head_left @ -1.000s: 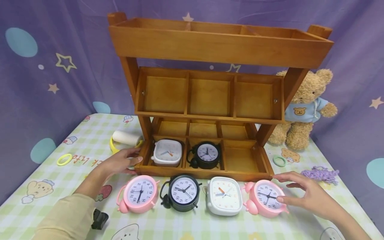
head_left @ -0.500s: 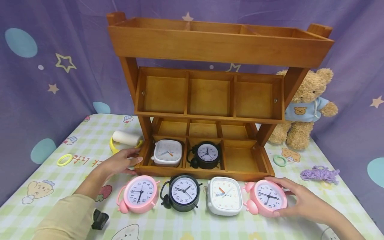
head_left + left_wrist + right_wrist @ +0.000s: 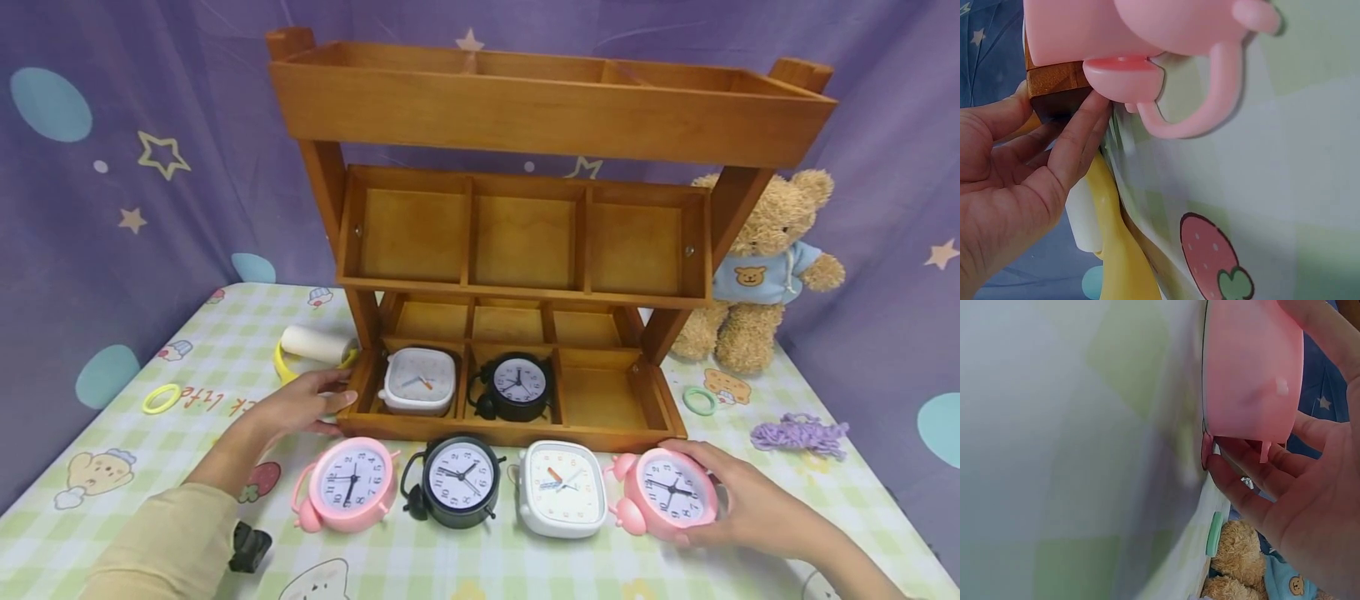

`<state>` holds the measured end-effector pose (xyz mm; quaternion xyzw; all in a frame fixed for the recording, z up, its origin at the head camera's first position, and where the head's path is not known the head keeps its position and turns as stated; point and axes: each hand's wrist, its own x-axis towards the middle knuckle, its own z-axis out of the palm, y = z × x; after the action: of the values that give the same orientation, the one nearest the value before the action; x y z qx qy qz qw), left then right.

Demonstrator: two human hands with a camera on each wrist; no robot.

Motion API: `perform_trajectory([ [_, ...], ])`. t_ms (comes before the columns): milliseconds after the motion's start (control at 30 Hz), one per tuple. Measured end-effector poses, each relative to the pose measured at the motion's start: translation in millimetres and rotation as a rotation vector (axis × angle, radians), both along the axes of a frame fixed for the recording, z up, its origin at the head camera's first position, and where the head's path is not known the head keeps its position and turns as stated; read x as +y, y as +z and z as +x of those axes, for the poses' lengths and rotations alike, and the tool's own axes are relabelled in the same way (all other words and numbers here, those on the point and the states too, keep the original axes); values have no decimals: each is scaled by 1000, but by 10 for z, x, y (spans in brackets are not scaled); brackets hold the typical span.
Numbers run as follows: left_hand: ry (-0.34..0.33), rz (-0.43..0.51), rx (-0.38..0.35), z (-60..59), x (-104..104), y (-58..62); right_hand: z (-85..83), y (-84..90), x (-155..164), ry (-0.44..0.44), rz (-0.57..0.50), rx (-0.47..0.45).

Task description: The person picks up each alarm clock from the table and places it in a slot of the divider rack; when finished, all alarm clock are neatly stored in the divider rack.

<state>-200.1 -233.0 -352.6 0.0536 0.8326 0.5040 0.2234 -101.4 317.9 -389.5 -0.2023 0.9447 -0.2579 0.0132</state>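
Several alarm clocks stand in a row at the table's front: a pink one (image 3: 347, 483), a black one (image 3: 454, 482), a white square one (image 3: 561, 489) and a second pink one (image 3: 666, 493). My right hand (image 3: 738, 502) grips that right pink clock (image 3: 1250, 372) from its right side, fingers curled round its back. My left hand (image 3: 303, 404) rests open against the left front corner of the wooden shelf (image 3: 517, 429); its fingers (image 3: 1075, 140) touch the corner (image 3: 1054, 94). In the shelf's bottom tray sit a white clock (image 3: 417, 381) and a black clock (image 3: 516, 387); the right compartment (image 3: 600, 398) is bare.
A teddy bear (image 3: 757, 275) sits right of the shelf, with a green ring (image 3: 698, 402) and purple yarn (image 3: 799, 435) nearby. A white roll on a yellow ring (image 3: 311, 348) and another yellow ring (image 3: 161, 399) lie on the left. A small black object (image 3: 247, 547) is by my left sleeve.
My right hand moved left and closed round the right pink clock. The left hand stayed on the shelf corner.
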Motion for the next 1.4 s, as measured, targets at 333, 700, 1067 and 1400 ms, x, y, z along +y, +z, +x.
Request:
perform_trajectory([
  [333, -8, -2, -4, -15, -11, -9, 16, 21, 23, 1, -28, 32],
  [700, -7, -8, -7, -28, -13, -18, 7, 204, 130, 46, -31, 54],
  [1067, -12, -16, -5, -35, -29, -18, -124, 560, 77, 64, -1, 42],
  [1400, -1, -4, -13, -18, -16, -23, -286, 807, -3, 124, -11, 86],
])
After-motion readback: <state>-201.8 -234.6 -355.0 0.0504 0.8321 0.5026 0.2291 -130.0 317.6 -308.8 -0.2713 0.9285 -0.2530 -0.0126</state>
